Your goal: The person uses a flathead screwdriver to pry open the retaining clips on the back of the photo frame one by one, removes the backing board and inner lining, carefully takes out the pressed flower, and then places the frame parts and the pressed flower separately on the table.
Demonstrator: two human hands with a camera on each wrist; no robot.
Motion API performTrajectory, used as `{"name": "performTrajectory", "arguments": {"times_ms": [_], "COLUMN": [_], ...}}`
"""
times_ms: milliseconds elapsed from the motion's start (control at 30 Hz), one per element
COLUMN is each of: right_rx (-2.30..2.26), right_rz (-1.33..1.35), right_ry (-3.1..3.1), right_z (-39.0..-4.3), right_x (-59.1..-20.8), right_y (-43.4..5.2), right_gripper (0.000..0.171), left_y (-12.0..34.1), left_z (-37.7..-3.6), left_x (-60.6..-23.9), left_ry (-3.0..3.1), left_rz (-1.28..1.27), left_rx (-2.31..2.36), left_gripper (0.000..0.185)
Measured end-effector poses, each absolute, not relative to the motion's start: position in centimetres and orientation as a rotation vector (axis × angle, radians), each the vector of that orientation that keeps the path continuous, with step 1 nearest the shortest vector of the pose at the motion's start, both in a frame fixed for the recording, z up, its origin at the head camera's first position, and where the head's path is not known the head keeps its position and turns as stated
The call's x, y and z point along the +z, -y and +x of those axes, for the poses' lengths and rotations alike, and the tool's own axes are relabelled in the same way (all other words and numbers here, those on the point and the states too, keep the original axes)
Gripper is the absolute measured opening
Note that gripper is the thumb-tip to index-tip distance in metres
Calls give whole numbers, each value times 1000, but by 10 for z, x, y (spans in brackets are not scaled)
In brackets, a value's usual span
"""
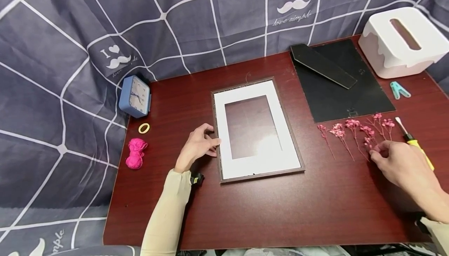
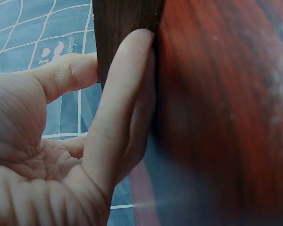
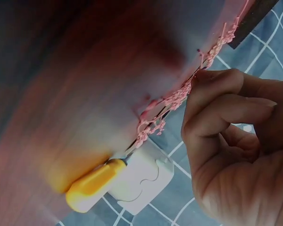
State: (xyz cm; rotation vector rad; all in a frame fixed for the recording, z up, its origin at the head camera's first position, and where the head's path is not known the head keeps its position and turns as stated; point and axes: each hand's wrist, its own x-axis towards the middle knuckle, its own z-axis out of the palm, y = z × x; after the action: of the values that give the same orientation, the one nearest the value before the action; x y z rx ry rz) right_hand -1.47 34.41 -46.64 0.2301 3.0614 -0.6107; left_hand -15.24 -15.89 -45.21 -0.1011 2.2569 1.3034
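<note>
On the dark red wooden surface (image 1: 280,209), the left hand (image 1: 196,147) is resting against the left edge of the brown-rimmed picture frame with its white mat (image 1: 256,129), fingers lightly curled and touching the rim, steadying it where it is lying flat in the middle. The left wrist view is showing those fingers (image 2: 122,108) pressing along the dark edge of the frame rather than wrapping round it.

The right hand (image 1: 403,166) is reaching into the row of dried pink flower sprigs (image 1: 354,131) lying to the right of the frame, and the right wrist view is showing its fingertips (image 3: 212,94) curling onto a stem of the sprigs (image 3: 179,99); it seems to be pinching one, though the blur is leaving this short of certain. The two hands are well apart.

A yellow-handled screwdriver (image 1: 415,145) is lying just beside the sprigs, and the black backing board with its stand (image 1: 343,80) is sitting behind them.

Judging by this, the step in hand is picking up a sprig. The next move is calling for a gentle lift of the brittle stem and a carry across to the mat opening while the frame is being held steady.
</note>
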Motion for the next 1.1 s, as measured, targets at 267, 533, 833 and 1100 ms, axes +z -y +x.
{"name": "performTrajectory", "arguments": {"times_ms": [267,533,833,1100], "right_rx": [-550,-541,-639,-925], "right_rz": [214,195,168,-44], "right_ry": [-3045,-3012,-3032,-2747], "right_z": [-13,-13,-16,-34], "right_x": [-466,-465,-445,-435], "right_y": [-347,-348,-324,-255], "right_gripper": [16,19,20,24], "left_y": [158,158,160,162], "left_z": [-154,-153,-148,-148], "left_x": [-452,-451,-453,-454], "left_ry": [-2275,-2271,-2256,-2326], "left_rz": [-79,-98,-102,-42], "left_rx": [1301,1297,1300,1228], "left_gripper": [52,52,54,63]}}
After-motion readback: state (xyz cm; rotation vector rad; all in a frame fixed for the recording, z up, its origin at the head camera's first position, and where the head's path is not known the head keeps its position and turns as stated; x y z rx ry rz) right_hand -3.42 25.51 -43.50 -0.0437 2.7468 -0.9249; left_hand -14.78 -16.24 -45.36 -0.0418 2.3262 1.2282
